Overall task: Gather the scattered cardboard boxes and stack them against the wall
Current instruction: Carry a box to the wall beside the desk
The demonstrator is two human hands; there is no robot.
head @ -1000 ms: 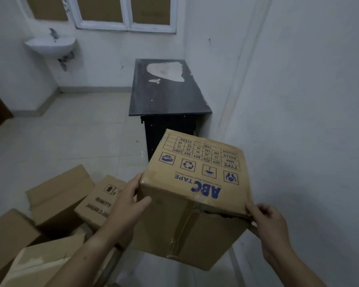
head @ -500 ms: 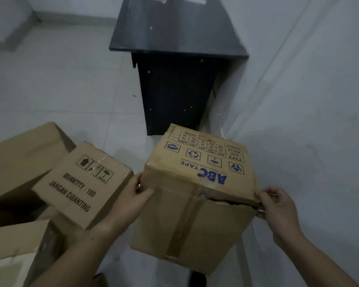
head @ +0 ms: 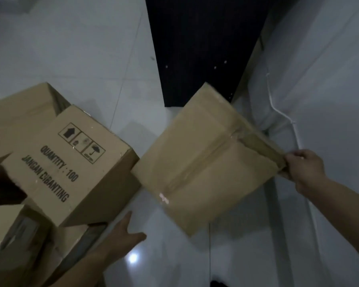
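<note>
One taped box [head: 205, 162] is pinched by the right hand [head: 307, 168], fingers [head: 292, 157] partly hidden; left hand [head: 122, 235] spread.

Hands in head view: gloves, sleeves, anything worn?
Nothing worn that shows. Left hand and right hand are ungloved; left forearm and right forearm are bare to the frame edge: no sleeve, watch or band. Dim picture; small rings cannot be ruled out.

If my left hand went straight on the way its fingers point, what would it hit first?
Probably the left edge of the taped box, which the right hand holds by a flap. The left hand would pass close beside the printed box; depth is unclear.
</note>
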